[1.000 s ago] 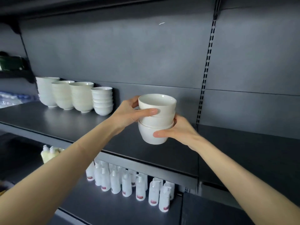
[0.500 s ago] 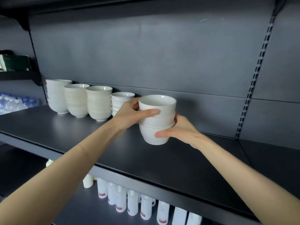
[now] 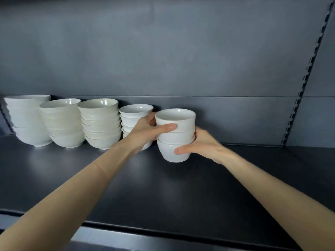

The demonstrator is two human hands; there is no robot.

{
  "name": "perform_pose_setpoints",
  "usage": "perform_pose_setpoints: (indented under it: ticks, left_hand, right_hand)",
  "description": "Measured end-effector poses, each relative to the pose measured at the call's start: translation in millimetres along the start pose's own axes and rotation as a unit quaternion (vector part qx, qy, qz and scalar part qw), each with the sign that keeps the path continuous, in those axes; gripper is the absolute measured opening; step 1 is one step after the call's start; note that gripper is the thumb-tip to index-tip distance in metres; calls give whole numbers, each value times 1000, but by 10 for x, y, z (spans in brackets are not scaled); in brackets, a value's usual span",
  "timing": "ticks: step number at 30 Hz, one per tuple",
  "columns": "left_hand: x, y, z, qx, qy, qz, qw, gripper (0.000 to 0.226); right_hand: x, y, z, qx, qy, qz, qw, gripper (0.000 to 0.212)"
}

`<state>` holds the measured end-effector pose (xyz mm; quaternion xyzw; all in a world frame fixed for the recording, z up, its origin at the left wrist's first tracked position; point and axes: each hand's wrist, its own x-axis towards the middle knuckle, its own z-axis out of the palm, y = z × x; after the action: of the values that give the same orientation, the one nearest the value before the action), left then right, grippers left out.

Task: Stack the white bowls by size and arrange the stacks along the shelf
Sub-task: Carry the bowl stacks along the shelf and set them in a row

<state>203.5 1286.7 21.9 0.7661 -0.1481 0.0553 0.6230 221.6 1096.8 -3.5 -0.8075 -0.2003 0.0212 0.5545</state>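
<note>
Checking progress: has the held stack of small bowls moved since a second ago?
Yes: the held stack moved left, closing the gap to the nearest standing stack.

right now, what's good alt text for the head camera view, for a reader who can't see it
A left hand and a right hand grip a stack of three small white bowls over a dark shelf. To its left, four more stacks of white bowls stand in a row.

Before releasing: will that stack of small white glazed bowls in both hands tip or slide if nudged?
Probably breakable: the stack of small white glazed bowls looks ceramic. Likely tippy: three deep over a narrow foot. The glossy glaze may slip; the left hand grips its top, the right hand its base.
</note>
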Motion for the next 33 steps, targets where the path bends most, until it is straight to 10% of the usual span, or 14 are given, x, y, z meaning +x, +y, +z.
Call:
perform_pose_setpoints:
  ticks: [11, 20, 33]
  left_hand:
    - [347, -521, -239, -59, -98, 9, 993, 67]
    - [501, -639, -250, -51, -110, 22, 992, 52]
    - [570, -756, -143, 12, 1, 44, 999, 65]
  right_hand:
    - [90, 187, 316, -7, 78, 65, 995, 71]
    - [225, 270, 293, 3, 75, 56, 996, 70]
    - [501, 418, 207, -14, 75, 61, 995, 71]
